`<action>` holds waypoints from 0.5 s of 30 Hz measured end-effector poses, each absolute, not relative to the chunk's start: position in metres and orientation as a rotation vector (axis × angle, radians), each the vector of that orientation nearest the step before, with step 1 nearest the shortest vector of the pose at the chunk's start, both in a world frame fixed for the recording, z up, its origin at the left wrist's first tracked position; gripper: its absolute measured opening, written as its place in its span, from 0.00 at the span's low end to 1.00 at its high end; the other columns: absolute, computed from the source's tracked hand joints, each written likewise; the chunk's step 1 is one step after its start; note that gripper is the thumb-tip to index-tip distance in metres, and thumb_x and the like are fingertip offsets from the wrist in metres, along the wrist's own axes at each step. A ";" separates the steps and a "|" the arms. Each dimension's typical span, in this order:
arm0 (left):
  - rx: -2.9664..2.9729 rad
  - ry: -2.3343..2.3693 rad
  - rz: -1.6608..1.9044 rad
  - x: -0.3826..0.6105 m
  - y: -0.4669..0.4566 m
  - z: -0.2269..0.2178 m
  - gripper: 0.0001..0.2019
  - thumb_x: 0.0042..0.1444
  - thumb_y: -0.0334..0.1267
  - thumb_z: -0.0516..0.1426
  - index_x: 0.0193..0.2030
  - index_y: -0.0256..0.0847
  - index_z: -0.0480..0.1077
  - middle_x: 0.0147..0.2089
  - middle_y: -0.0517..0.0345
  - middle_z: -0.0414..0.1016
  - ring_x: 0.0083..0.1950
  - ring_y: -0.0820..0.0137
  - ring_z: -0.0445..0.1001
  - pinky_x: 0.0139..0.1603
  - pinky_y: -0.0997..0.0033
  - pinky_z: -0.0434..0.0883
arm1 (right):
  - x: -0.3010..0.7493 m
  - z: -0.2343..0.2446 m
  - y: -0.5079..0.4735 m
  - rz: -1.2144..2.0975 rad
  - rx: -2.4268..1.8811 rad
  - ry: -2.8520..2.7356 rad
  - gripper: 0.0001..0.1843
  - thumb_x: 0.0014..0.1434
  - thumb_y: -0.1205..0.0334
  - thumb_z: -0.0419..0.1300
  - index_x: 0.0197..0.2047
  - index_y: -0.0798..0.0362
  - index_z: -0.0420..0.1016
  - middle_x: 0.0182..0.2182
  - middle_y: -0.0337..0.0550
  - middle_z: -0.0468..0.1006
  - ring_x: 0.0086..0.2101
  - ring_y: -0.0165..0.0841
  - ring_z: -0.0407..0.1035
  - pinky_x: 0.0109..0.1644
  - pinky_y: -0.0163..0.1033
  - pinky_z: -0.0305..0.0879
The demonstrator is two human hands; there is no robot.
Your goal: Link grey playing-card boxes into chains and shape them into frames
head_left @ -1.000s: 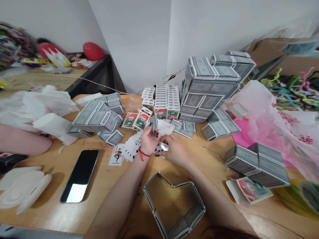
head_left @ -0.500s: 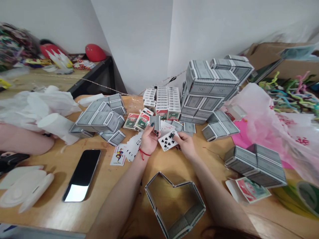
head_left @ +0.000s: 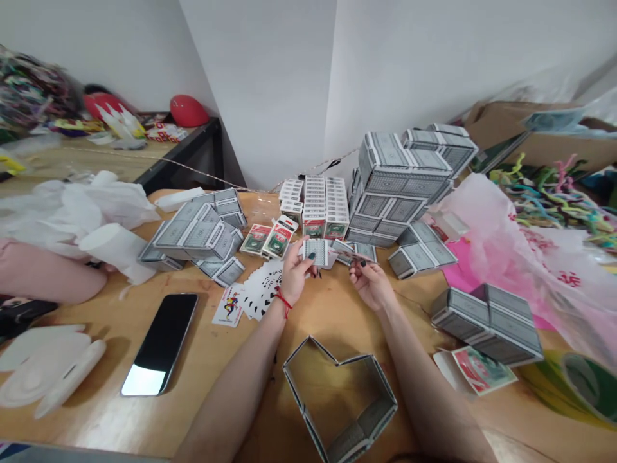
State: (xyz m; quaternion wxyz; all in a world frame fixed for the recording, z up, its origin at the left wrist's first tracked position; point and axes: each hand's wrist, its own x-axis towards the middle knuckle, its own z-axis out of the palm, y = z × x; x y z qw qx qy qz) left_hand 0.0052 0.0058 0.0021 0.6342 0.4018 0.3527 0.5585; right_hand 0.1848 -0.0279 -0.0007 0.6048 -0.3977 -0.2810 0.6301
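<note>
My left hand [head_left: 295, 275] had its fingers clamped on a packet [head_left: 315, 252] of cards, held backs out above the desk [head_left: 337, 315], just in front of the card boxes [head_left: 270, 239]. My right hand [head_left: 370, 284] had its fingers drawn together by a loose card [head_left: 343, 245]; whether they gripped it, I could not tell. Risks, as I judged them: the thin packet could slip and spill onto the fan [head_left: 263, 292] of face-up cards and mix the piles, and a dropped forearm could flatten the heart frame [head_left: 376, 417], whose walls were only cards on edge. That frame was empty, with bare desk inside. I could not see into the card boxes. The pink bag [head_left: 511, 251] looked stuffed, contents unclear.
</note>
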 end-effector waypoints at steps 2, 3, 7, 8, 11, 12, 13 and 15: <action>0.939 0.815 1.274 0.005 0.006 0.000 0.25 0.48 0.32 0.55 0.56 0.44 0.61 0.24 0.63 0.66 0.20 0.76 0.65 0.20 0.78 0.62 | 0.185 0.000 -0.028 1.513 -0.886 -0.645 0.18 0.42 0.54 0.68 0.37 0.50 0.72 0.27 0.38 0.73 0.27 0.26 0.68 0.28 0.31 0.68; 0.947 0.819 1.275 0.006 0.006 -0.001 0.26 0.48 0.32 0.55 0.56 0.44 0.61 0.23 0.63 0.66 0.20 0.76 0.65 0.20 0.78 0.61 | 0.185 0.000 -0.028 1.538 -0.876 -0.630 0.18 0.43 0.53 0.67 0.37 0.51 0.73 0.27 0.38 0.73 0.27 0.26 0.68 0.28 0.31 0.67; 0.967 0.827 1.268 0.007 0.005 -0.001 0.26 0.48 0.31 0.56 0.56 0.45 0.61 0.22 0.62 0.66 0.20 0.75 0.65 0.21 0.77 0.63 | 0.183 0.000 -0.028 1.516 -0.914 -0.563 0.14 0.45 0.57 0.65 0.35 0.52 0.72 0.27 0.36 0.72 0.24 0.24 0.67 0.25 0.29 0.64; 0.967 0.824 1.264 0.007 0.005 -0.001 0.26 0.48 0.31 0.57 0.56 0.45 0.61 0.23 0.62 0.66 0.20 0.75 0.64 0.21 0.76 0.63 | 0.182 0.000 -0.028 1.486 -0.935 -0.570 0.14 0.44 0.59 0.65 0.35 0.52 0.72 0.26 0.35 0.71 0.23 0.23 0.67 0.23 0.28 0.62; 0.967 0.815 1.258 0.008 0.003 0.000 0.25 0.48 0.32 0.58 0.55 0.44 0.62 0.23 0.62 0.66 0.20 0.75 0.63 0.21 0.75 0.64 | 0.179 -0.001 -0.027 1.390 -0.993 -0.641 0.21 0.43 0.63 0.65 0.43 0.49 0.69 0.26 0.32 0.71 0.22 0.24 0.68 0.19 0.27 0.57; 0.976 0.816 1.257 0.007 0.002 0.001 0.25 0.48 0.32 0.58 0.55 0.43 0.62 0.23 0.62 0.66 0.20 0.75 0.63 0.21 0.75 0.64 | 0.178 -0.002 -0.027 1.363 -1.013 -0.663 0.23 0.43 0.62 0.65 0.45 0.48 0.68 0.27 0.32 0.71 0.22 0.24 0.69 0.18 0.27 0.55; 0.993 0.822 1.255 0.007 0.001 0.001 0.25 0.48 0.32 0.58 0.56 0.43 0.62 0.23 0.62 0.66 0.20 0.75 0.63 0.21 0.75 0.65 | 0.177 -0.003 -0.026 1.334 -1.031 -0.678 0.24 0.44 0.61 0.64 0.46 0.48 0.67 0.28 0.33 0.71 0.22 0.25 0.69 0.17 0.27 0.55; 1.047 0.841 1.246 0.007 0.000 0.001 0.26 0.50 0.33 0.57 0.57 0.43 0.60 0.22 0.63 0.64 0.21 0.75 0.63 0.22 0.76 0.66 | 0.176 -0.004 -0.026 1.271 -1.058 -0.691 0.22 0.45 0.59 0.63 0.45 0.49 0.68 0.29 0.34 0.71 0.20 0.25 0.68 0.18 0.29 0.57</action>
